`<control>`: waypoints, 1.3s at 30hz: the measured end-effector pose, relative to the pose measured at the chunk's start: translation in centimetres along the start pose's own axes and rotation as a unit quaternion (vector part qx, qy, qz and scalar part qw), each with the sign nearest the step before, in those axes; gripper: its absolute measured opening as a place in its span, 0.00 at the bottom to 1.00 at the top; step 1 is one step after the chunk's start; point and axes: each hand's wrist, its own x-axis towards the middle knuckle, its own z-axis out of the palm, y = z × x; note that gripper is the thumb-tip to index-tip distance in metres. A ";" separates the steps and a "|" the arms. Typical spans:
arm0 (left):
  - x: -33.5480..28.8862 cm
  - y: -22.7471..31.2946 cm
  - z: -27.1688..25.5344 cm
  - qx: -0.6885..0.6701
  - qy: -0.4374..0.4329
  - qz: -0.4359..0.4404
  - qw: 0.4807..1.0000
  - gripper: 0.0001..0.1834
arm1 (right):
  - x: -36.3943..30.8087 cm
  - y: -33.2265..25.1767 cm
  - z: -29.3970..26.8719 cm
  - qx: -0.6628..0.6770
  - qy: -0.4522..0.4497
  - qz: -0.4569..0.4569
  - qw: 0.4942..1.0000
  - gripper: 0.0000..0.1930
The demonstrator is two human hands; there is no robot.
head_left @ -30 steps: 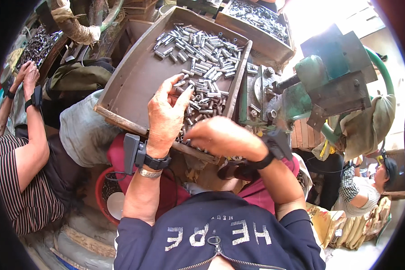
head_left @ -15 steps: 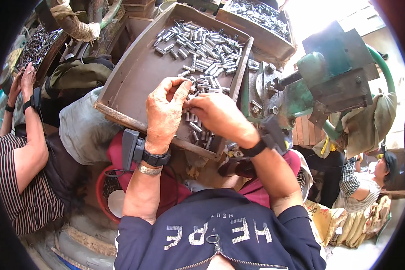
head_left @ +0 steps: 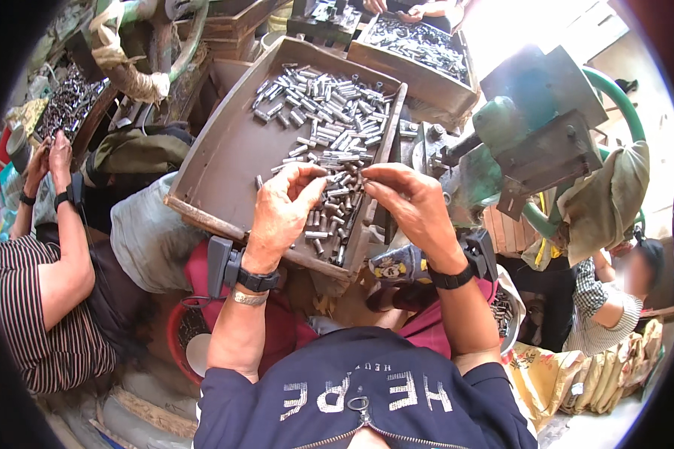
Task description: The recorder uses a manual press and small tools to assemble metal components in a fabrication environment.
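Observation:
A shallow wooden tray (head_left: 221,161) stands in front of me, with many small shiny metal cylinders (head_left: 329,97) heaped across its far and right parts. My left hand (head_left: 281,213) is over the near part of the tray, thumb and forefinger curled together in a pinch. What sits at its fingertips blends with the cylinders behind. Apart from it, at the tray's right wall, my right hand (head_left: 416,206) has its thumb and fingers drawn close together. Whether a small piece lies between them is too hard to see.
On the right stands a green machine (head_left: 494,142) with a cloth (head_left: 606,187) draped on it. Another wooden box of metal pieces (head_left: 419,90) is behind the tray. Co-workers sit at left (head_left: 45,299) and right (head_left: 603,314). A red basin (head_left: 178,337) is by my left leg.
My hands were together over the tray's near part; now they are apart. The right hand has moved right and turned upright. The view has shifted slightly, and a co-worker's hands show at the far box.

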 end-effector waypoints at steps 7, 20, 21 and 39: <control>-2.0 1.9 2.7 -0.080 -0.074 -0.031 0.994 0.09 | -2.9 1.0 -0.4 0.307 0.092 0.056 0.946 0.11; -3.2 1.4 4.1 -0.079 -0.029 -0.041 0.996 0.07 | -3.9 2.8 -0.2 0.423 0.042 0.084 0.901 0.11; -3.3 1.4 4.1 -0.027 -0.027 -0.017 0.999 0.06 | -4.0 2.8 -0.4 0.437 0.031 0.105 0.893 0.10; -3.4 2.1 3.8 -0.086 -0.062 -0.089 0.990 0.09 | -4.2 3.1 -1.3 0.463 -0.065 0.176 0.867 0.08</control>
